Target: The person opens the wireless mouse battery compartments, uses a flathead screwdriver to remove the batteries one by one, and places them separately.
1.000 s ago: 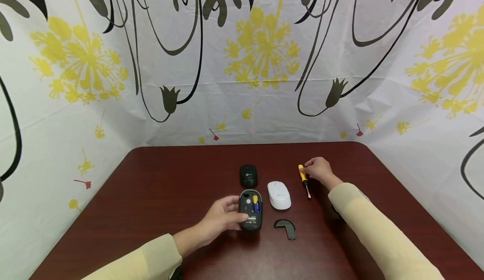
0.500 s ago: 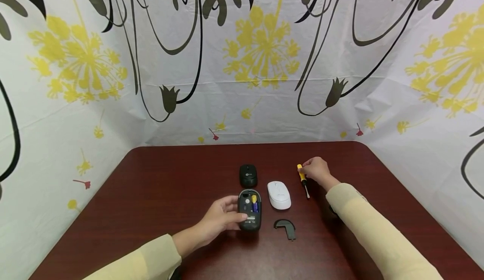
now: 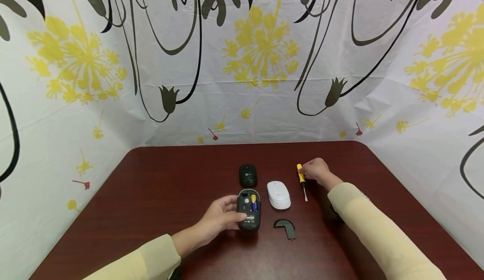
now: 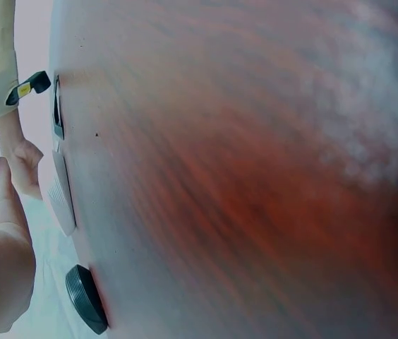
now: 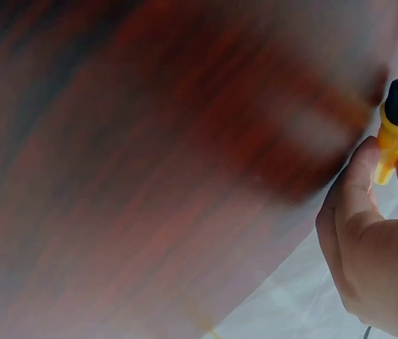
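Dark red tabletop (image 3: pixel 177 179); floral-printed cloth (image 3: pixel 227 65) behind and to both sides. Left hand (image 3: pixel 217 219) grips a dark mouse (image 3: pixel 249 223), underside facing the camera, battery (image 3: pixel 254 203) showing in its uncovered bay. Black mouse (image 3: pixel 248 175) just beyond it; white mouse (image 3: pixel 279 195) to the right. Hooked dark piece (image 3: pixel 289 229) lies nearer the person than the white one. Right hand (image 3: pixel 319 173) pinches a screwdriver (image 3: pixel 302 180) by its yellow handle, shaft toward the person; tip contact unclear.

Illegible print (image 3: pixel 250 218) on mouse underside (image 3: pixel 248 210)
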The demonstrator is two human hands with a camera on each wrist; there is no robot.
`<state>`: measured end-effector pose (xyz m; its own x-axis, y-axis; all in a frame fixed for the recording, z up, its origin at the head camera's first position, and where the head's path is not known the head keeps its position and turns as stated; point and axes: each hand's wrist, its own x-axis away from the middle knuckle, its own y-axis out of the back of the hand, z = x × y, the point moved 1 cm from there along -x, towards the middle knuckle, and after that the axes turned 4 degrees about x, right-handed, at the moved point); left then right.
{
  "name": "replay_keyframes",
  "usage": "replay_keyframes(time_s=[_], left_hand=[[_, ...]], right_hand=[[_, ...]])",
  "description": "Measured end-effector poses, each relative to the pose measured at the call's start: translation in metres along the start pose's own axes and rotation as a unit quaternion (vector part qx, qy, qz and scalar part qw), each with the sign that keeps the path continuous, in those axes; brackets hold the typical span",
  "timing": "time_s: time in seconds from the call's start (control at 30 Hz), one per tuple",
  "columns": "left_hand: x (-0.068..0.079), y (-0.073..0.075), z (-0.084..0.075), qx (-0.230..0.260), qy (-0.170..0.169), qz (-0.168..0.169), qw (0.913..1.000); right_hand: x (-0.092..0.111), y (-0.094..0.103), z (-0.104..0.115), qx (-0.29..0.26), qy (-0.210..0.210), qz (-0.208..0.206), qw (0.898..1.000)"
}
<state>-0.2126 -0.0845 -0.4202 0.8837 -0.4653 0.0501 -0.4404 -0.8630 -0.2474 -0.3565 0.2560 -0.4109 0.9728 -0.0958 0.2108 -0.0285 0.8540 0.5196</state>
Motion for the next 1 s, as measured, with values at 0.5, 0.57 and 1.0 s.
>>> replay_keyframes(time_s=[0.5, 0.57, 1.0], left_hand=[[0.003, 0.0, -0.001, -0.004, 0.002, 0.002, 1.0], [0.003, 0.0, -0.001, -0.005, 0.001, 0.003, 1.0], [0.002, 0.0, 0.0, -0.006, -0.001, 0.004, 1.0]], right_hand=[[0.004, 0.006, 0.007, -0.125, -0.03, 0.074, 0.989], [0.006, 0.008, 0.01, -0.144, -0.023, 0.078, 0.986], [0.03, 0.022, 0.035, -0.234, 0.013, 0.091, 0.968]])
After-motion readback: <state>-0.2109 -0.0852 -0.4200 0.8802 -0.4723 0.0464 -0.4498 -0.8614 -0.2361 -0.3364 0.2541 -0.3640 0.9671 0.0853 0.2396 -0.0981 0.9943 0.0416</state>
